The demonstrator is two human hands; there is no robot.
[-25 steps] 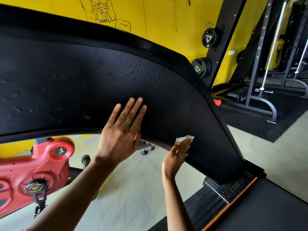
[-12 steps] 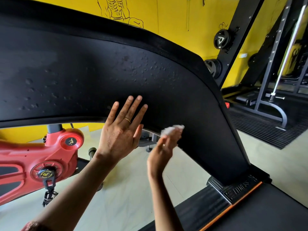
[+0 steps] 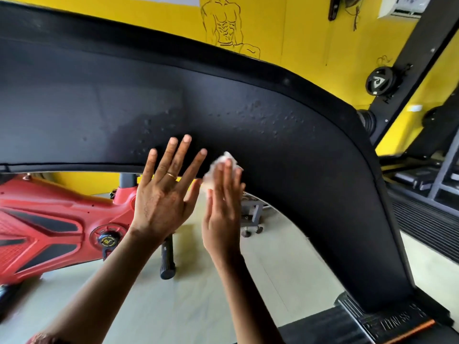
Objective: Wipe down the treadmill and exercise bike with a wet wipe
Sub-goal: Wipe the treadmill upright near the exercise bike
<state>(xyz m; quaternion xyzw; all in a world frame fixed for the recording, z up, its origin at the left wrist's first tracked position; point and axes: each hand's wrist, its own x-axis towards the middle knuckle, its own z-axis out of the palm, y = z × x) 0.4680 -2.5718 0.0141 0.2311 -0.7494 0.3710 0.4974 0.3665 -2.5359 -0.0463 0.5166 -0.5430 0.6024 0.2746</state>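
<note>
The treadmill's wide black curved side arm [image 3: 285, 150] fills the upper view, with small bumps and a damp-looking patch on it. My left hand [image 3: 166, 192] lies flat against its lower edge, fingers spread and straight. Just to its right, my right hand [image 3: 223, 202] presses a crumpled white wet wipe [image 3: 221, 167] against the arm with straight fingers. The red exercise bike [image 3: 49, 227] stands behind and below the arm at the left. The treadmill's deck edge [image 3: 387, 324] with an orange strip shows at the bottom right.
A yellow wall [image 3: 285, 26] with a line drawing of a torso is behind. Black weight plates [image 3: 380, 81] hang on a dark rack post at the right. Dark floor mats and metal frames [image 3: 427, 219] lie at the far right. Pale floor [image 3: 198, 294] runs beneath.
My right hand has moved up and left from the arm's lower edge onto its face beside my left hand, going from pinching the wipe to pressing it flat. The view has shifted right.
</note>
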